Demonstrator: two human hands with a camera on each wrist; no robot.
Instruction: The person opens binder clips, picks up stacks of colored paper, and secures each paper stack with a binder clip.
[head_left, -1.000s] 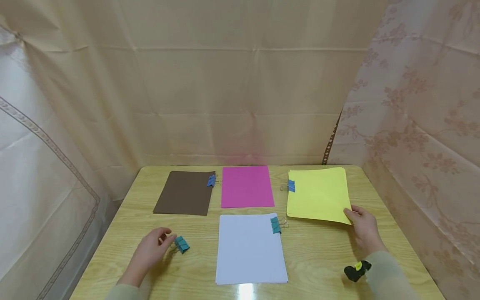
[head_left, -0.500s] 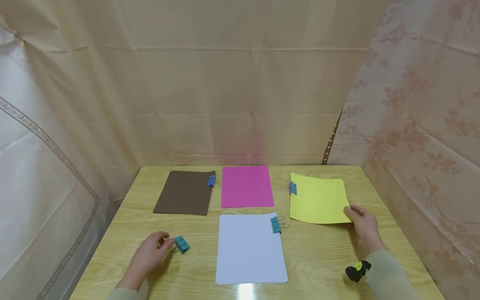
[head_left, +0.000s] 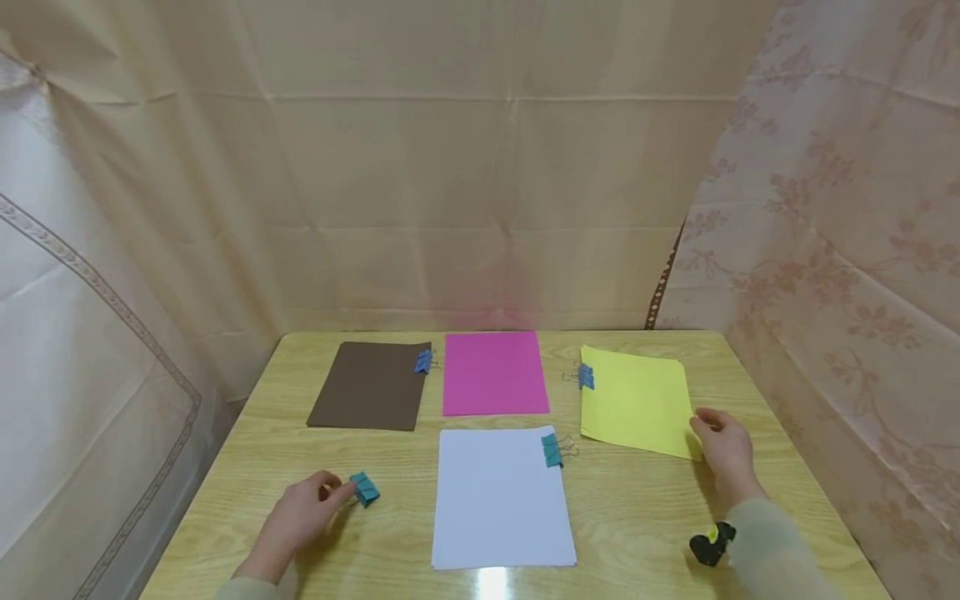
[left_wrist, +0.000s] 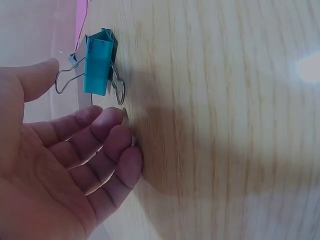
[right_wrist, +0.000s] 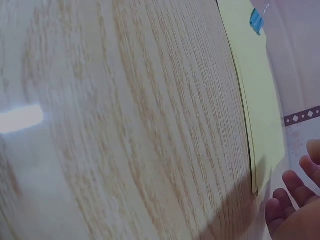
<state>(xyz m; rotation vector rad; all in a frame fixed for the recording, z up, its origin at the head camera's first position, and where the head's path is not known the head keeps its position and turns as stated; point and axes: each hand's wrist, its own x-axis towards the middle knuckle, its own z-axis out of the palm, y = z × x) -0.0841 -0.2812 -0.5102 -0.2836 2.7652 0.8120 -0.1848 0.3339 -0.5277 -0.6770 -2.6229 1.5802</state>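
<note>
On the left of the table my left hand (head_left: 303, 510) is right beside a teal binder clip (head_left: 365, 489). In the left wrist view the thumb tip is at one wire handle of that clip (left_wrist: 98, 65), while the loosely bent fingers lie below the other handle, not gripping it. At the right, a stack of yellow paper (head_left: 637, 402) lies flat, a blue binder clip (head_left: 586, 377) on its left edge. My right hand (head_left: 727, 450) is at the stack's near right corner, fingers loose; the right wrist view shows them just off the paper (right_wrist: 255, 100).
White paper (head_left: 498, 500) with another teal binder clip (head_left: 552, 451) lies front centre. Behind are a magenta sheet (head_left: 495, 372) and dark brown paper (head_left: 371, 386) with a blue binder clip (head_left: 423, 361). Curtains (head_left: 480, 167) enclose the table (head_left: 390, 542).
The yellow stack has come down flat and turned slightly, and my right hand has let go of its corner. My left hand has moved slightly right, closer to the teal binder clip.
</note>
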